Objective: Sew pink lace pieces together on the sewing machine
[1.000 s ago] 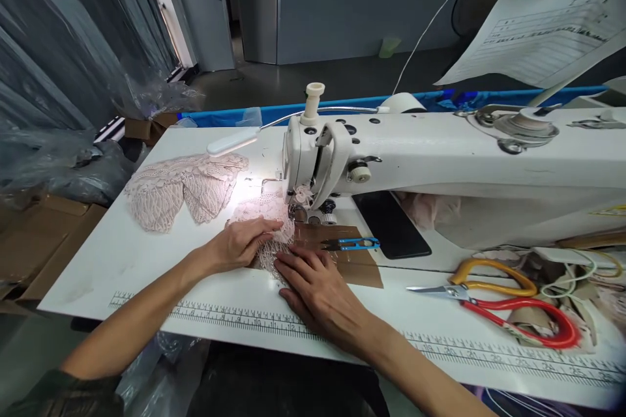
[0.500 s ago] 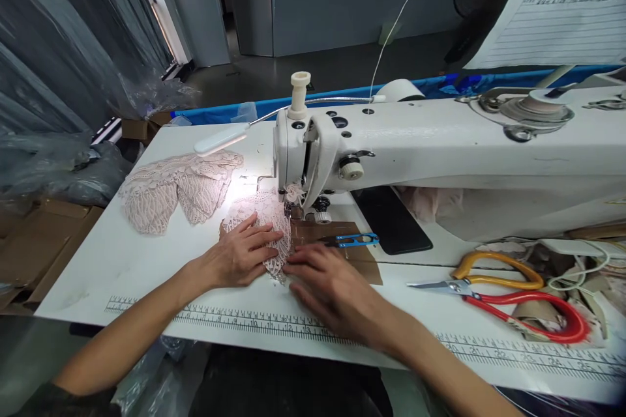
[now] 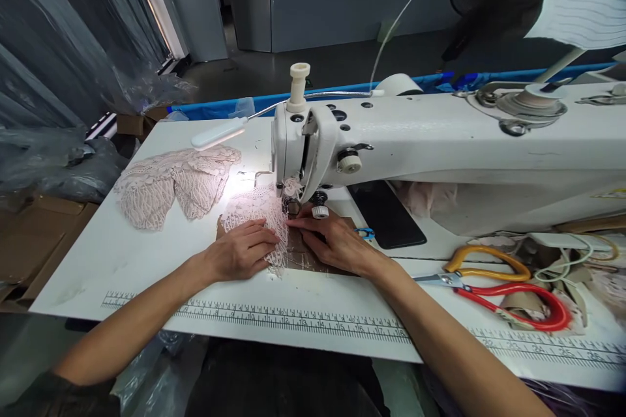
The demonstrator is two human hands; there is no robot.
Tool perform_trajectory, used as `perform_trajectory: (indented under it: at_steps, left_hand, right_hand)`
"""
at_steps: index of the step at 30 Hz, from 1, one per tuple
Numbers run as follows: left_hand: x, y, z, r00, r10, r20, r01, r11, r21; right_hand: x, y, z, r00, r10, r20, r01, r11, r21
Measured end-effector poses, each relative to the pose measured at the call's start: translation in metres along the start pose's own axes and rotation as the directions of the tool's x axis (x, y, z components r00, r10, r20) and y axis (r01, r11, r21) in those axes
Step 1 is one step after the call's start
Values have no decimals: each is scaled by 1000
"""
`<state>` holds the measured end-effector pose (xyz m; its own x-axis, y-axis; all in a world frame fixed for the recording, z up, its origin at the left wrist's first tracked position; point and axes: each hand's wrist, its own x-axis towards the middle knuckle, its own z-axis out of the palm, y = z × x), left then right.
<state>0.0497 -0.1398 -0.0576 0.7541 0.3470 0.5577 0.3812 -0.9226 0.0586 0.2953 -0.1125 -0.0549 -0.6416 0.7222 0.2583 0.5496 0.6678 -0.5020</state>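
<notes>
Pale pink lace piece (image 3: 255, 210) on table (image 3: 92, 260), at 7 o'clock from sewing machine head (image 3: 292, 146). Left hand (image 3: 240, 251): fingers extended, laid nearly flat on lace, nothing clasped. Right hand (image 3: 337, 241): fingers at its 3 o'clock edge; pinching or merely touching, cannot tell. Judged light, limp, snag-prone; best held by broad fingertip pressure near edges.

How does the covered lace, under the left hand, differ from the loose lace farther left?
The covered lace lies partly under the left hand; the loose lace has no hand on it. The covered lace overlies a brown sheet, while the loose lace lies on the white table. The loose lace divides into two lobes; the covered lace, partly hidden, shows no such split. Both are pale pink openwork.
</notes>
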Motion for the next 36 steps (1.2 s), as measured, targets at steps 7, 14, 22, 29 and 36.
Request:
perform_trajectory:
  at_steps: [7, 14, 22, 29, 36]
  left_hand:
    - [0, 3, 2, 1000, 1, -10, -1, 1000, 19]
    - [14, 9, -3, 997, 3, 76, -13, 992, 126]
    - [21, -2, -6, 965, -60, 254, 45, 997, 64]
    - [15, -1, -2, 988, -83, 130, 74, 994, 76]
    - [15, -3, 4, 980, -171, 104, 163, 984, 75]
  right_hand:
    - [1, 4, 1, 998, -29, 47, 34, 993, -112]
    - [-2, -2, 0, 995, -90, 47, 97, 979, -180]
    - [-2, -6, -2, 988, -151, 35, 155, 970, -186]
    - [-3, -7, 0, 993, -85, 79, 104, 954, -281]
    - [-1, -5, 11, 999, -25, 23, 32, 942, -333]
